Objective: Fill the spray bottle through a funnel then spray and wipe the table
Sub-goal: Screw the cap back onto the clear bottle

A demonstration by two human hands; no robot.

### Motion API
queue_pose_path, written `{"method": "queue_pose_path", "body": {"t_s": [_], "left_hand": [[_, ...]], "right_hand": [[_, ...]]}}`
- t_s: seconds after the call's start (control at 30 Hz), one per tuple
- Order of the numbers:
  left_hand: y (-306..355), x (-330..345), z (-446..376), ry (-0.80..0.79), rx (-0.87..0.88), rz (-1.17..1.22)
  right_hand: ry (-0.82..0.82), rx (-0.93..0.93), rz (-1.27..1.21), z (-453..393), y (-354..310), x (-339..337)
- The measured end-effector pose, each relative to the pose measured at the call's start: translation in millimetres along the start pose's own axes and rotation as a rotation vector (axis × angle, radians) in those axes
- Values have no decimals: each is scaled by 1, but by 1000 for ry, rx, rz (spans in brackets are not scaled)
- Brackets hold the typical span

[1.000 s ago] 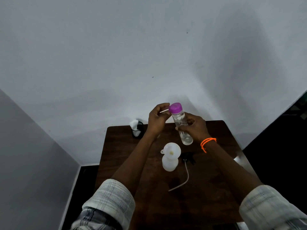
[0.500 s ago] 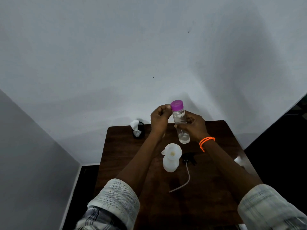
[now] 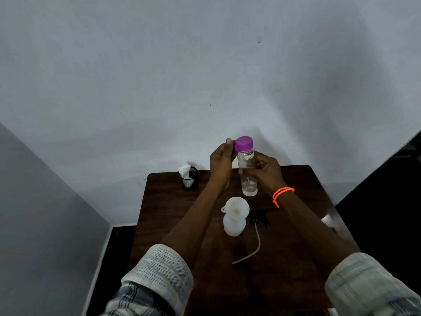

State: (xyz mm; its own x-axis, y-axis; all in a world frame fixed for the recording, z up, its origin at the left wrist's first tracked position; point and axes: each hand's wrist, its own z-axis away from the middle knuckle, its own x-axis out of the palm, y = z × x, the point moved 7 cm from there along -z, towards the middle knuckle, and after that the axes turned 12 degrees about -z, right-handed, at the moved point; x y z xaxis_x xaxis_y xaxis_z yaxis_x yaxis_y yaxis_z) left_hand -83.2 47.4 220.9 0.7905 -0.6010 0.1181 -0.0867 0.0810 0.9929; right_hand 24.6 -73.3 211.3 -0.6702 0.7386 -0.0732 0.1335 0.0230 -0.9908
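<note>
Head view: a clear bottle (image 3: 247, 172) is gripped upright above the table (image 3: 173, 201) by the right hand (image 3: 265, 173); its purple cap (image 3: 243, 143) is pinched by the left hand (image 3: 222, 161). Nearer, a white funnel (image 3: 237, 207) is seated in the spray bottle (image 3: 234, 225).

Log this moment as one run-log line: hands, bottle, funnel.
left hand: on purple cap | right hand: grips clear bottle | funnel: seated in spray bottle | pour: not begun
</note>
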Motion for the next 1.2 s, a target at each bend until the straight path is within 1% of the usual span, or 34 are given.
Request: {"method": "queue_pose_path", "body": {"t_s": [0.13, 0.23, 0.33, 0.47, 0.6, 0.63, 0.77, 0.87, 0.97, 1.07, 1.2], "left_hand": [[2, 5, 0, -38, 26, -115], [0, -2, -2, 22, 10, -149], [0, -6, -4, 70, 39, -141], [1, -2, 0, 19, 53, -127], [6, 6, -2, -55, 114, -217], [6, 5, -2, -56, 105, -236], [2, -5, -6, -2, 77, -234], [0, -7, -6, 18, 82, -129], [4, -6, -2, 40, 106, -224], [6, -7, -7, 5, 139, -238], [7, -19, -20, -55, 148, -209]], "right_hand": [[-7, -7, -15, 0, -1, 3], [-20, -8, -44, -1, 0, 3], [-37, -18, -36, -1, -1, 3], [-36, -15, -3, -3, -2, 4], [-17, -6, 29, -6, -1, 5], [-13, -8, 31, -7, 0, 5], [-8, -10, 7, -9, 0, 4], [-29, -3, -12, -9, 3, 7], [-31, 8, -37, -11, 8, 12], [-64, 7, -70, -13, 7, 16], [-168, 46, -130, -18, 8, 21]]}}
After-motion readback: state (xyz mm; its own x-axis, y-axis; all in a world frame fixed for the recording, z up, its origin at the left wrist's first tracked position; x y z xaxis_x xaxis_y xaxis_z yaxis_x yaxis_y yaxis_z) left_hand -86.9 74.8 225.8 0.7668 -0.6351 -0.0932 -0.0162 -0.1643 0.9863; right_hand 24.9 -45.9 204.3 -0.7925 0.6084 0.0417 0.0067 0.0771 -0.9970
